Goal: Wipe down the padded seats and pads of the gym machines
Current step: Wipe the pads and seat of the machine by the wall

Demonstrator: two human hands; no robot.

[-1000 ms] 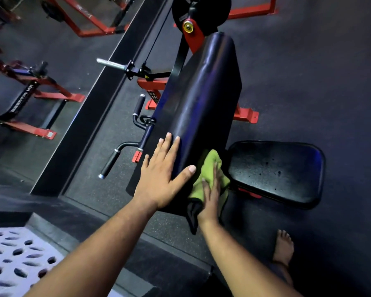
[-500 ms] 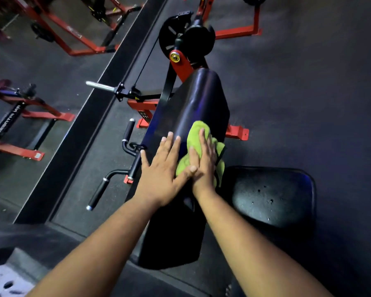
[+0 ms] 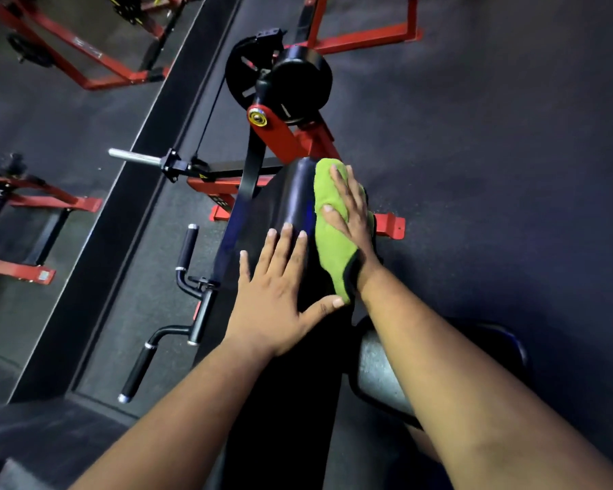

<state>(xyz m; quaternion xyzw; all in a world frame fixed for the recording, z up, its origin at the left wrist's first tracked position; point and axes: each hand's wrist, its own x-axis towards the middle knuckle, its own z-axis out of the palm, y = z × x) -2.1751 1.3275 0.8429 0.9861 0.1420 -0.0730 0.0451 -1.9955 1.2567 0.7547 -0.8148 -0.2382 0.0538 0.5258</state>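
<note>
- Black arm pad (image 3: pixel 291 213) of a red-framed curl machine (image 3: pixel 291 139) runs from the near centre toward the far middle, sloping between the person's forearms
- Green cloth (image 3: pixel 333 249) lies along the pad's right edge, reaching almost to its far end
- Right hand (image 3: pixel 349 221) presses flat on the cloth, fingers straight and slightly spread, pointing far
- Left hand (image 3: pixel 273 295) rests flat on the pad's left side, fingers spread wide, thumb tip touching the cloth's near end
- Black seat (image 3: pixel 379 376) sits to the near right, partly hidden under the right forearm
- Black handle bar (image 3: pixel 177 305) with grips stands left of the pad, above dark flooring (image 3: pixel 510 171)
</note>
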